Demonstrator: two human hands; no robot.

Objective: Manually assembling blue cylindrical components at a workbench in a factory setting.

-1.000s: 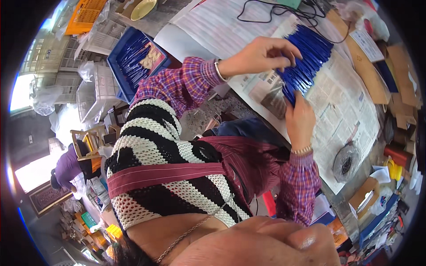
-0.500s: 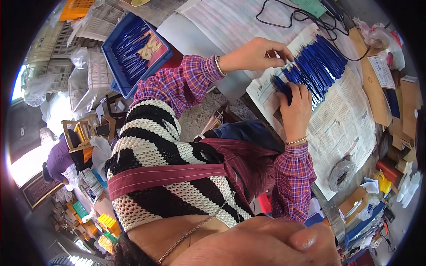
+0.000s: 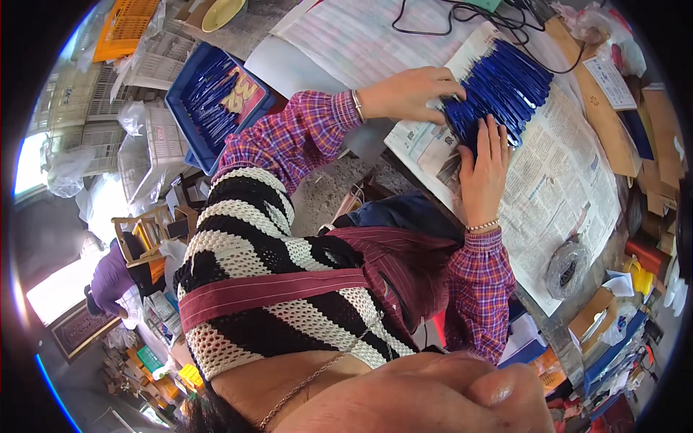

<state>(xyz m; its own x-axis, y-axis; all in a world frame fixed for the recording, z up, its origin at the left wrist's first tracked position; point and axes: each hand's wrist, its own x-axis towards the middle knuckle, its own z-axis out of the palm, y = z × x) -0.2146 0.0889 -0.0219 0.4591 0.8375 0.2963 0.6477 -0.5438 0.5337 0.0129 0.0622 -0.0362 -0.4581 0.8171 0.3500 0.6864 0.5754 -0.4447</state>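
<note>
The left hand (image 3: 408, 94) and right hand (image 3: 485, 155) lie flat on a spread bundle of blue pens (image 3: 498, 90) on newspaper (image 3: 570, 180). A blue tray (image 3: 189, 101) holds more blue pens nearby.

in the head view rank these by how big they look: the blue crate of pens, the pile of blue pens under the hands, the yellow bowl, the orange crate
1. blue crate
2. pile of blue pens, close to the crate in size
3. orange crate, cut off by the rim, so unsure
4. yellow bowl

Background: blue plastic crate (image 3: 189, 108) of dark blue sticks beside stacked white lattice baskets (image 3: 155, 133). Orange plastic crate (image 3: 124, 23) top left. Black cable (image 3: 462, 14) loops over white lined sheets (image 3: 361, 43). Brown cardboard pieces (image 3: 603, 123) right.
</note>
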